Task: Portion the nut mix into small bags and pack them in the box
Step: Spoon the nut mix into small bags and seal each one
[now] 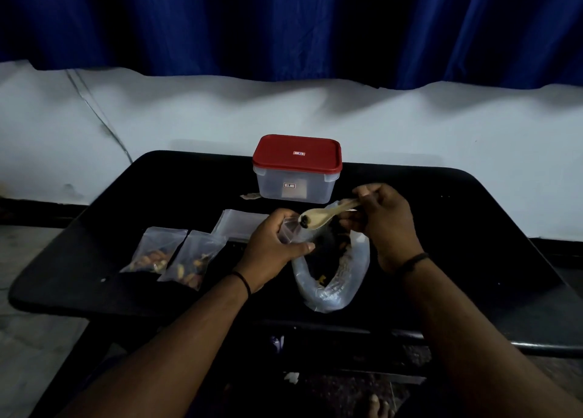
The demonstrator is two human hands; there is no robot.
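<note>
Left hand point(273, 241): pinches a small bag point(291, 231) open. Right hand point(383, 225): grips a spoon point(325, 214), its bowl of nuts at the bag's mouth. Below both hands: large nut bag point(334, 279). Left of the grip: two filled bags point(172, 255). Beyond it: empty bags point(241, 223); red-lidded box point(296, 170), closed.

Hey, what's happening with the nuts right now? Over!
Left hand holds small bag open; right hand tips wooden spoon of nuts in. Two filled bags waiting. Box lid on, nothing packed. Over.
</note>
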